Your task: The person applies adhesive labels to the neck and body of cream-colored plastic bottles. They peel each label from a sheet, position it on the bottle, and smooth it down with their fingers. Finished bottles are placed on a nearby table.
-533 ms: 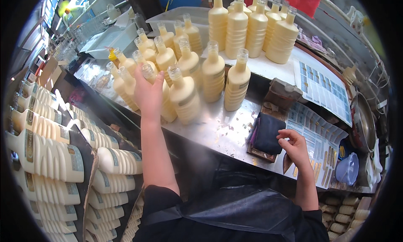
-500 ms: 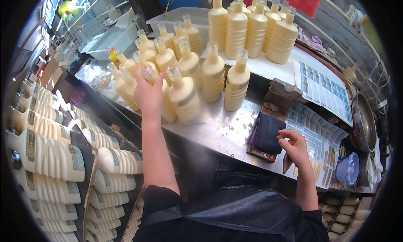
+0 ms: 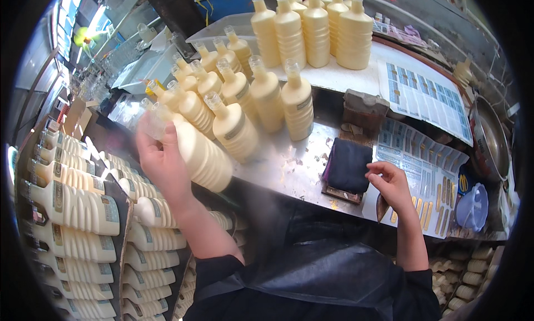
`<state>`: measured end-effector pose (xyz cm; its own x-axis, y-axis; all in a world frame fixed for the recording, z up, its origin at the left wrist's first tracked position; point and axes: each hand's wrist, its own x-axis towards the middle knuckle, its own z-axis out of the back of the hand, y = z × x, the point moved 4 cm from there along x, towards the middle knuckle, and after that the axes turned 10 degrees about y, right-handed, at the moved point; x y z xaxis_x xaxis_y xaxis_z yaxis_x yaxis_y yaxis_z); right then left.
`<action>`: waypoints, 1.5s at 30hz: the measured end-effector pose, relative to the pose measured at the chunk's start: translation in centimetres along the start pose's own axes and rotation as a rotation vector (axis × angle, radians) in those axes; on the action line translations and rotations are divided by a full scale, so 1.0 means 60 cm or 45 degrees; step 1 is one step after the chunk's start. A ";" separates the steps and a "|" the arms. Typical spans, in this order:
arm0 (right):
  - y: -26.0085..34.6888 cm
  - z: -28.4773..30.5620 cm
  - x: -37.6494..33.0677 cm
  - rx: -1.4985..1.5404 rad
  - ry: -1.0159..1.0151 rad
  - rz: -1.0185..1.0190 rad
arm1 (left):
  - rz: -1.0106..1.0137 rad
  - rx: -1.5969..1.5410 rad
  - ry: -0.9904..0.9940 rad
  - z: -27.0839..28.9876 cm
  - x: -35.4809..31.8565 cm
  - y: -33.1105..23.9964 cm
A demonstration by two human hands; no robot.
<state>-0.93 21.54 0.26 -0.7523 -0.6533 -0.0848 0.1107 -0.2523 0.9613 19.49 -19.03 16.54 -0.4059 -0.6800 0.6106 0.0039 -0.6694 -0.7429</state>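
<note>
Left hand: the left hand (image 3: 162,164) is wrapped round a cream bottle (image 3: 196,149), fingers closed on its upper body – the bottle is tilted, neck up-left and blurred, its base out over the front edge of the counter (image 3: 289,168).
Bottle: ribbed plastic, clear cap, lifted clear of the counter, just in front of the cluster.
Right hand: the right hand (image 3: 389,184) rests at the right side of a dark pad (image 3: 347,165), fingers curled narrow, tips touching the pad's edge; whether it pinches anything I cannot tell.
Pad: dark blue-black cloth on a small block, lying on the counter between the cluster and the label sheets (image 3: 423,171).
Cluster: about a dozen like bottles (image 3: 266,95) stand upright on the metal counter, close together, behind the held one.
Back row: taller bottles (image 3: 314,29) stand on a white shelf (image 3: 356,76) further back.
Left side: racks (image 3: 72,210) of the same bottles lie on their sides – stacked in rows beside the left forearm.
Far right: a pale blue lid (image 3: 473,207) lies near the counter's edge, well apart from both hands.
</note>
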 end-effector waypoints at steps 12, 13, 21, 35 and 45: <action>0.107 -0.030 0.009 -0.021 0.088 0.138 | 0.318 -1.503 1.349 -0.387 -0.087 -0.142; 0.093 -0.019 0.006 0.001 0.027 0.177 | 0.381 -1.494 1.372 -0.428 -0.100 -0.144; 0.016 0.005 0.038 0.115 -0.212 -0.172 | 0.494 -0.910 1.392 -0.466 -0.259 -0.066; -0.020 -0.003 0.033 0.171 -0.342 -0.162 | 0.727 -0.895 1.401 -0.462 -0.279 -0.039; 0.006 0.170 -0.044 -0.681 -0.692 -0.110 | 0.575 -0.762 1.488 -0.454 -0.273 -0.043</action>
<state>-5.49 30.46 3.49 -0.9709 -0.2073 0.1198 0.2317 -0.6879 0.6878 1.25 1.98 0.99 -0.9966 0.0401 -0.0719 0.0707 -0.0306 -0.9970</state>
